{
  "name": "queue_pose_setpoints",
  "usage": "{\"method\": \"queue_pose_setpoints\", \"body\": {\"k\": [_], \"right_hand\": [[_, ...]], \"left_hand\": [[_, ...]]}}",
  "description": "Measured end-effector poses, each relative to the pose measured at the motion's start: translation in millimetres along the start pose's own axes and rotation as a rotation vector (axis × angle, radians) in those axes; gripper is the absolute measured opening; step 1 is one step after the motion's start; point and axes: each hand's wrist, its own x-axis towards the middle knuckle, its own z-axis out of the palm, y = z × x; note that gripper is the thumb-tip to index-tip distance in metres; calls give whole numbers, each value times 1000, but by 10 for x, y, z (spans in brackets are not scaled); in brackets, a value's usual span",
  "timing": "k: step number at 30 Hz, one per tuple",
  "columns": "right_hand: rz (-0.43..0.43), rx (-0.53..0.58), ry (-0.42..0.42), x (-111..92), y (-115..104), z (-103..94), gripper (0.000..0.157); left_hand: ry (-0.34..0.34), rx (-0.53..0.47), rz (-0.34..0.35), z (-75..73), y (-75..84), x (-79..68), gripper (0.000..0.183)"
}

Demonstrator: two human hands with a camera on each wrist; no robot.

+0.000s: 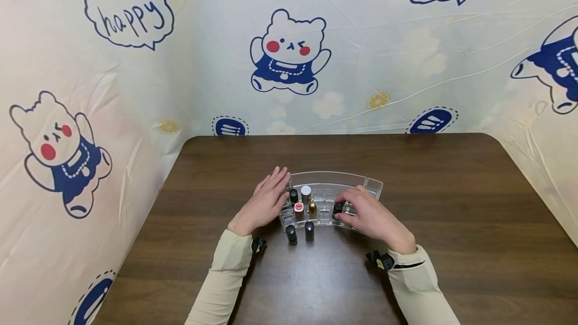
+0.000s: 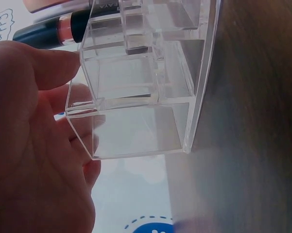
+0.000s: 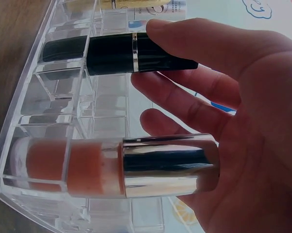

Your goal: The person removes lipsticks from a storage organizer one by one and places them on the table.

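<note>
My right hand (image 1: 371, 217) pinches a black lipstick (image 3: 111, 54) with a thin silver ring between thumb and fingers. The tube's lower end sits in a slot of the clear curved organizer (image 1: 329, 179). Beside it, below the palm in the right wrist view, stands a peach-coloured tube (image 3: 63, 165) with a shiny silver cap. My left hand (image 1: 262, 205) rests against the organizer's left end with its fingers stretched out. Its thumb lies at the rim near a dark-capped tube (image 2: 43, 33) with a pink band; some fingertips show through the clear wall.
Several cosmetics stand in the organizer's left part, including a white-capped one (image 1: 306, 191), a red-topped one (image 1: 298, 208) and a gold one (image 1: 313, 208). Two black-capped tubes (image 1: 291, 235) stand at its front left. The brown table (image 1: 429, 179) meets a printed cloth backdrop (image 1: 361, 64).
</note>
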Motion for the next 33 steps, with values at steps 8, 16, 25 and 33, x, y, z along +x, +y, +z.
{"method": "queue_pose_setpoints", "body": {"k": [8,16,25,33], "right_hand": [[3,2,-14,7,2,-11,25],[-2,5,-4,16,3,-30,26],[-12,-4,-15,14,13,-35,25],[1,-2,-16,5,-5,-64,25]], "left_hand": [[-15,-9,-15,-8,7,9,54],[-16,-3,-11,-13,14,20,54],[-14,-11,-10,-7,9,23,54],[-8,-14,-4,-11,5,20,54]]}}
